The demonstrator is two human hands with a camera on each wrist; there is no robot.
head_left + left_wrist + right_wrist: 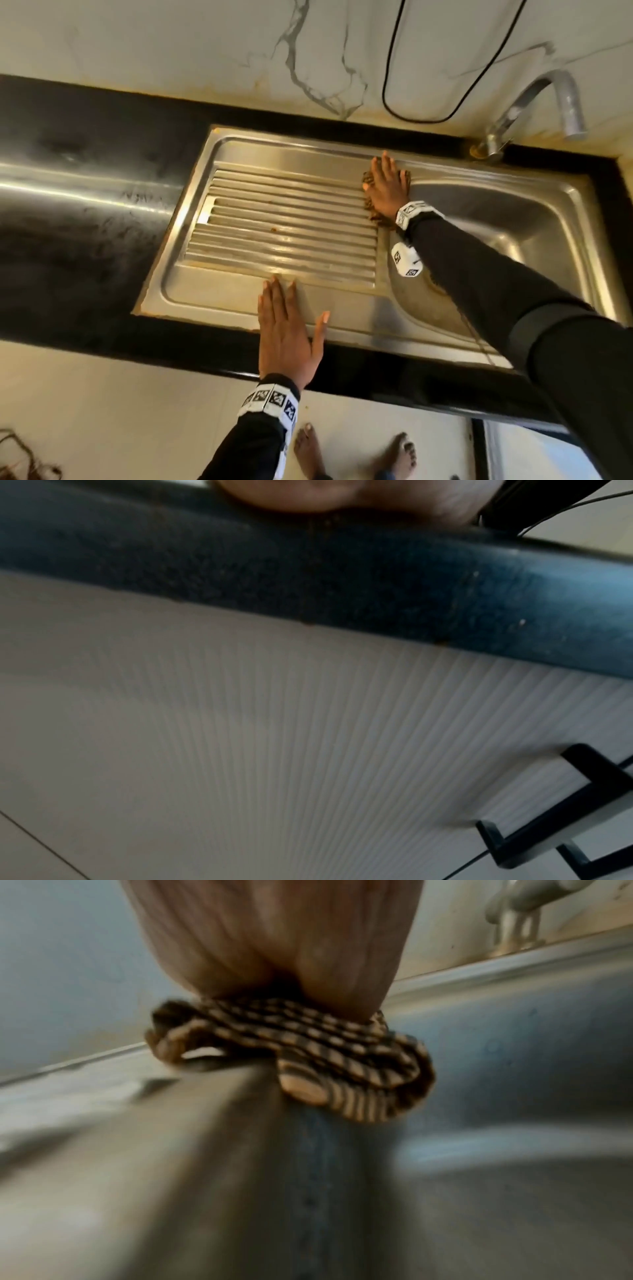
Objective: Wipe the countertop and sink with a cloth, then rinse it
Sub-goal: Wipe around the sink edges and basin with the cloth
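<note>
A steel sink unit [191, 291] with a ribbed drainboard [284, 226] and a bowl [513, 219] is set in a black countertop [85, 212]. My right hand [387, 185] lies flat with straight fingers on a brown checked cloth [375, 216], pressing it on the ridge between drainboard and bowl. In the right wrist view the cloth [342, 1056] bunches under my palm [274, 939] and hangs over the bowl's edge. My left hand [287, 329] rests flat, fingers straight, on the sink's front rim. The left wrist view shows only the heel of that hand [325, 493] on the counter edge [308, 574].
A chrome tap [534, 106] stands at the back right of the sink, also seen as the tap [520, 915] from the right wrist. A black cable [411, 116] loops down the marble wall. Below the counter are ribbed cabinet fronts [308, 737] with black handles [548, 818]. Bare feet [308, 452] stand on the floor.
</note>
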